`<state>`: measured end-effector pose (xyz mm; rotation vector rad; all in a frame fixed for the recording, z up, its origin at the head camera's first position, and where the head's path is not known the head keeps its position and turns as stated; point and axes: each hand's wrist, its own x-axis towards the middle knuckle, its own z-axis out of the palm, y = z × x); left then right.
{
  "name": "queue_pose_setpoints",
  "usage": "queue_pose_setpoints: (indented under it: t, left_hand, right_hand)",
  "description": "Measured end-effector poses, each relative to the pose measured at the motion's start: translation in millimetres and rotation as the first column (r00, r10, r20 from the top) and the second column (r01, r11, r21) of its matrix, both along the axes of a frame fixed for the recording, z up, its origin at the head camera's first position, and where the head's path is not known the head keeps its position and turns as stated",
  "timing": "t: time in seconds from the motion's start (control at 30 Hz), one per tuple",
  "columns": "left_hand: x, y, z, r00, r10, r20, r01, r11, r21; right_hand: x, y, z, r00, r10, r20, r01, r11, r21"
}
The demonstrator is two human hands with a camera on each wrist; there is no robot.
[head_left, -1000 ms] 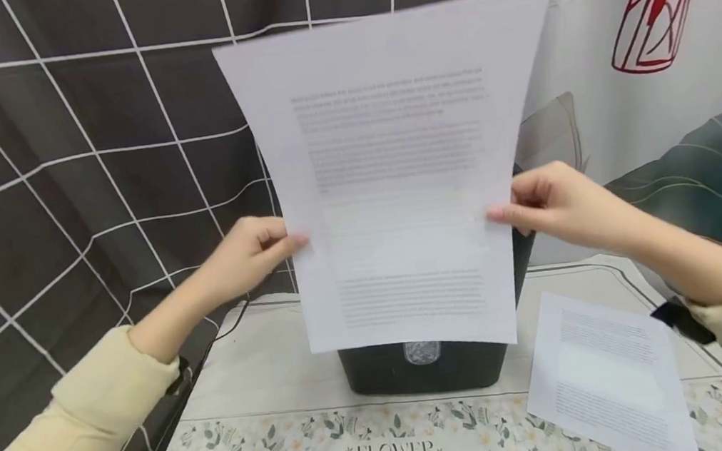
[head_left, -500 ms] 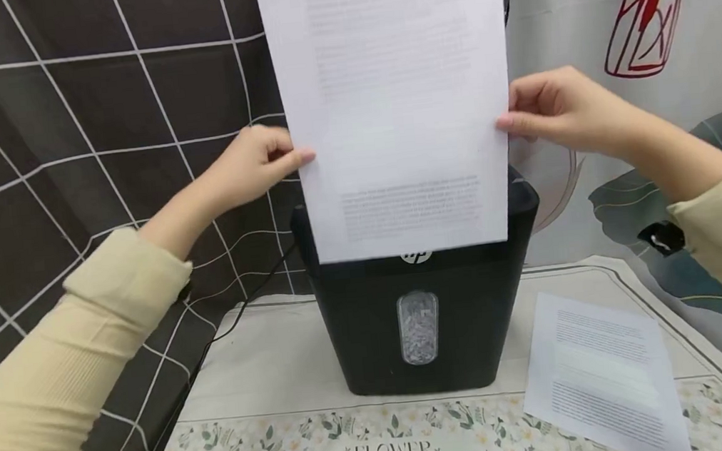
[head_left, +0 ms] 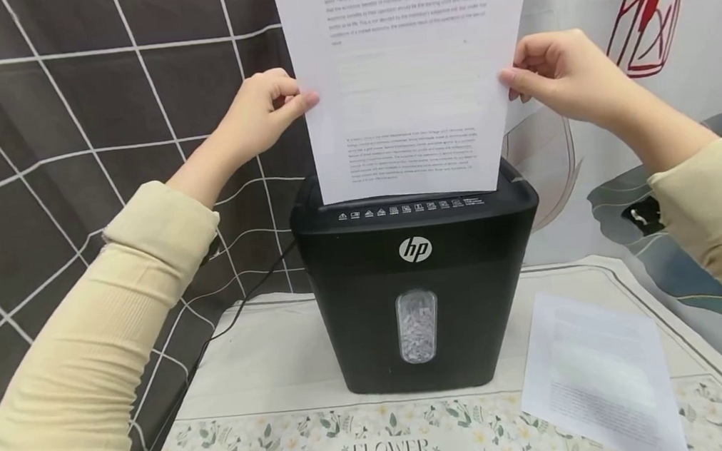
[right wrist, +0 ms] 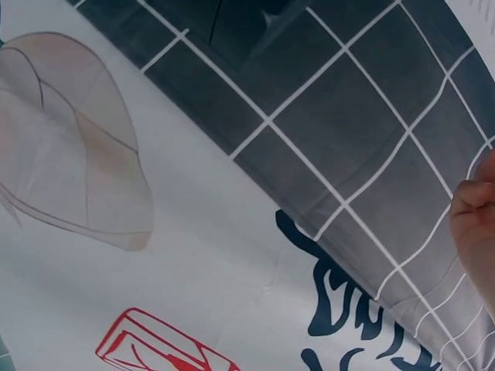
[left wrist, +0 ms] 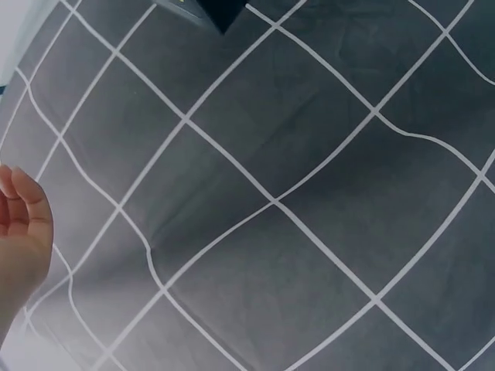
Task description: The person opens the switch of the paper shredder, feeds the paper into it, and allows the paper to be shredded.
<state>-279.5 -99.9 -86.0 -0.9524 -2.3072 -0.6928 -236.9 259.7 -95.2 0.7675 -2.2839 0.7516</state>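
Observation:
A printed sheet of paper [head_left: 408,99] hangs upright in the head view, its top cut off by the frame. My left hand [head_left: 264,112] pinches its left edge, and my right hand [head_left: 563,75] pinches the right edge. Below stands a black HP paper shredder [head_left: 357,297], with paper scraps behind its clear window [head_left: 418,326]. The sheet's bottom edge lies at the shredder's top; I cannot tell whether it has entered the slot. Part of my left hand [left wrist: 23,232] shows in the left wrist view, part of my right hand [right wrist: 476,232] in the right wrist view.
Another printed sheet [head_left: 600,376] lies on the table [head_left: 270,362] to the right of the shredder. A black cord [head_left: 245,300] runs off to the left. A dark gridded curtain [head_left: 100,112] and a white patterned one [head_left: 576,27] hang behind.
Both hands have raised the sheet and carried it away from me over the shredder, uncovering the shredder's front. Its lower edge now meets the shredder's top. The other sheet stays on the table.

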Motion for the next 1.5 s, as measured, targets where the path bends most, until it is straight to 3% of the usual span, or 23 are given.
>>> queue_pose_setpoints:
  t: [0.23, 0.63, 0.93, 1.07, 1.27, 1.5]
  left_hand:
    - [-2.5, -3.2, -1.4, 1.000, 0.017, -0.002, -0.017, 0.999, -0.047]
    - [-6.3, -5.8, -11.2, 1.000, -0.011, 0.025, 0.013, 0.998, -0.068]
    - [-6.9, -8.6, -18.9, 0.997, -0.036, 0.068, 0.041, 0.997, -0.068]
    - [-8.1, -10.8, -22.2, 0.995, -0.053, 0.083, 0.058, 0.997, -0.059]
    - [-9.1, -11.6, -25.0, 0.993, -0.041, 0.112, 0.053, 0.993, -0.110]
    - [-5.1, -11.3, -24.8, 0.988, -0.004, 0.157, 0.033, 0.983, -0.180]
  right_hand:
    - [-5.8, -2.8, -0.6, 0.999, -0.040, -0.011, 0.040, 0.999, 0.036]
    - [-8.6, -3.2, -11.2, 0.999, -0.031, 0.023, 0.030, 0.999, 0.036]
    - [-7.4, -2.5, -15.2, 0.996, 0.008, 0.091, -0.012, 0.999, 0.042]
    - [-6.9, -3.6, -17.7, 0.997, -0.006, 0.079, 0.000, 0.998, 0.066]
    - [-9.3, -1.4, -21.0, 0.997, 0.001, 0.078, -0.009, 0.995, 0.100]
    - [-7.4, 2.0, -17.2, 0.980, 0.021, 0.197, -0.063, 0.975, 0.212]
